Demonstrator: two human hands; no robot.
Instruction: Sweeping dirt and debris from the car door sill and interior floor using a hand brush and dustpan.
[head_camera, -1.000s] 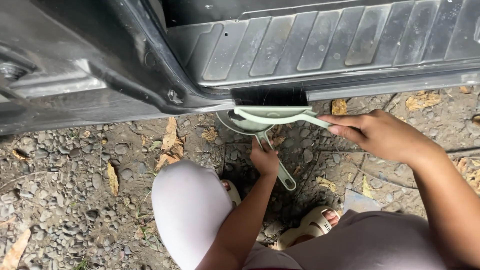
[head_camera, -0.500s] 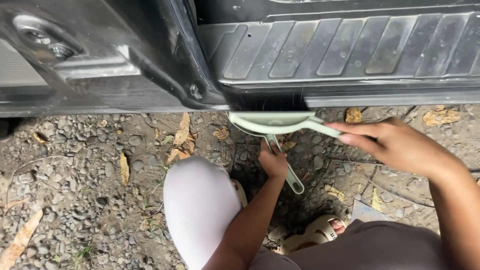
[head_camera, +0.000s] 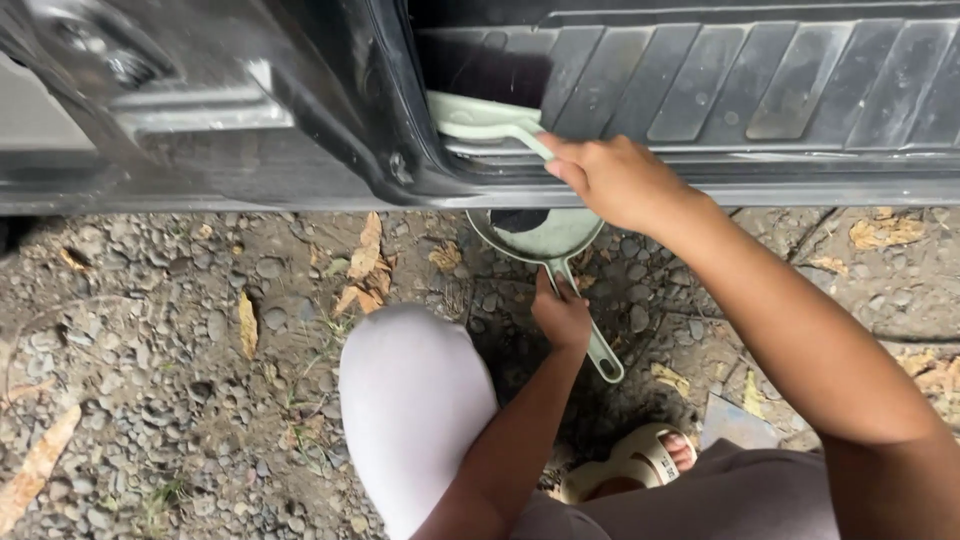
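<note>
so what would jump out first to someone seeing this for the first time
Most striking is the right hand near the top centre, holding a pale green brush against the dark ribbed mat in the open vehicle doorway. Just below, the left hand grips the handle of a matching green dustpan held under the sill. A bent knee in light fabric fills the lower centre, above gravel with dry leaves.

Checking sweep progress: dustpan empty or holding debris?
Holding some. The pale green dustpan, held by its handle in the left hand under the vehicle sill, shows a dark patch at its back edge; what it is, cannot tell.
</note>
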